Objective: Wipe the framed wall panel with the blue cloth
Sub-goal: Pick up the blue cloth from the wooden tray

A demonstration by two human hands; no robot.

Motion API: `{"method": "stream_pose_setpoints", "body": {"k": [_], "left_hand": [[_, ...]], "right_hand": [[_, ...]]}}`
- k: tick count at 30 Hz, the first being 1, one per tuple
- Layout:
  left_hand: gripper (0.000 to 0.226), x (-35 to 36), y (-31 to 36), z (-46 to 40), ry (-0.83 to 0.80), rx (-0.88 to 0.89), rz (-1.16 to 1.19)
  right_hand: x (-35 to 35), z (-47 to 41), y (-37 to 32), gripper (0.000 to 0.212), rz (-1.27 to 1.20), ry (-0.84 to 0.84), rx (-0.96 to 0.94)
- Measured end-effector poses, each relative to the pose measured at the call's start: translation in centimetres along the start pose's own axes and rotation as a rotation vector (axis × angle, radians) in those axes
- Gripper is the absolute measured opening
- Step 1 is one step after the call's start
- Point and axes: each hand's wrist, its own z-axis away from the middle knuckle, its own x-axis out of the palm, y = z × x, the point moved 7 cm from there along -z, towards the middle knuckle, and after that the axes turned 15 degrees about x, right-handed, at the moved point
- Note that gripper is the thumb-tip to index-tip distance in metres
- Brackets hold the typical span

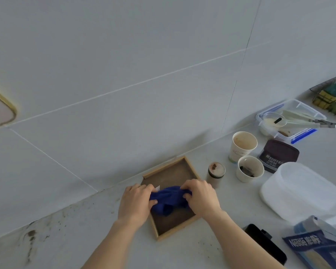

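Cloth, the blue cloth (168, 199), bunched between the curled fingers of the left hand (136, 202) and right hand (201, 198), both clamped on it, over a wood-framed panel (173, 220) lying flat on the pale, stained desk (89, 226) below a tiled wall (144, 65).

A pale grey tiled wall (144, 55) with thin white grout lines fills most of the view. Below the wall runs a light grey countertop (89, 230), meeting it along a straight seam. Left along that seam, dark specks and smudges (30, 235) stain the countertop. Soft, even light.
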Motion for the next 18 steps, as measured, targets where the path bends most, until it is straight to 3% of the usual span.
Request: {"method": "stream_pose_setpoints", "body": {"k": [9,18], "left_hand": [[0.022,-9.1,-1.0,3.3,0.163,0.040,-0.050],[0.021,-20.2,-5.0,11.7,0.367,0.025,-0.071]], "right_hand": [[-7.0,4.2,-6.1,0.023,-0.050,0.144,-0.063],[-12.0,11.3,-17.6,0.024,-0.039,0.279,-0.199]]}}
